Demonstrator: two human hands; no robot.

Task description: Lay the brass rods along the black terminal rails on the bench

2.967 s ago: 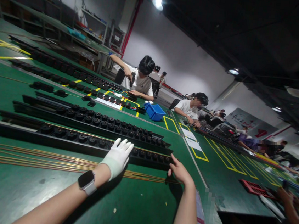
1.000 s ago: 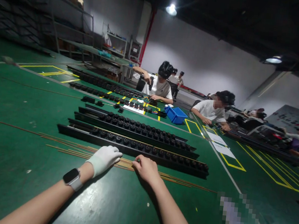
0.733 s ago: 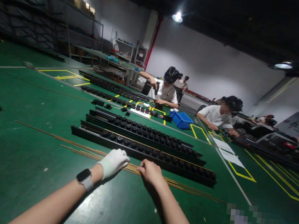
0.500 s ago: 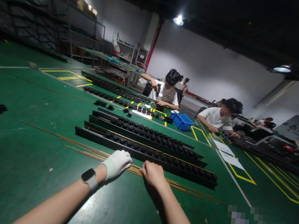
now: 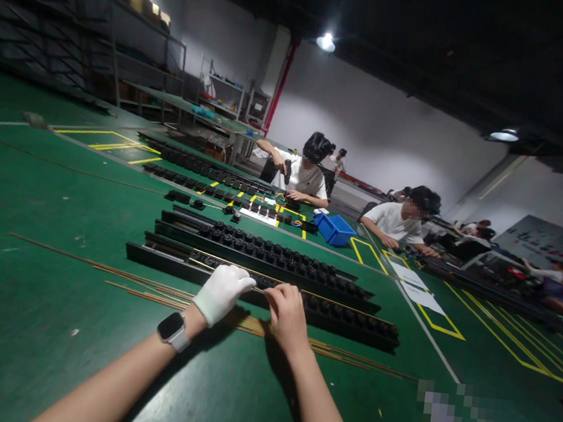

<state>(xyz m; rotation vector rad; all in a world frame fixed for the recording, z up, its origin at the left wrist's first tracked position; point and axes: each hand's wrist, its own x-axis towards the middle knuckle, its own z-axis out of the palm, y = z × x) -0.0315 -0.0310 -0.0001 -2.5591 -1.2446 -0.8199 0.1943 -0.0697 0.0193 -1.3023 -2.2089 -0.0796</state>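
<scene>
Table (image 5: 36, 340): green, bearing rails and rods.
Nearest black rail (image 5: 174, 271): just beyond the hands, lined with round black parts (image 5: 339, 311).
Loose rods (image 5: 252, 325): on the table, beneath the hands.
Left hand (image 5: 224, 293): gloved, pinching a thin piece (image 5: 260, 290), perhaps a rod; hard to tell.
Right hand (image 5: 288, 316): bare, apparently pinching it too.
Risk: a slack pinch could drop it; a dipping hand could scatter the rods.

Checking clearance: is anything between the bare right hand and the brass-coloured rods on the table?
Nothing visible: the right hand is above the brass-coloured rods, and the front black channel lies beyond them. Directly beneath the hand is hidden.
</scene>
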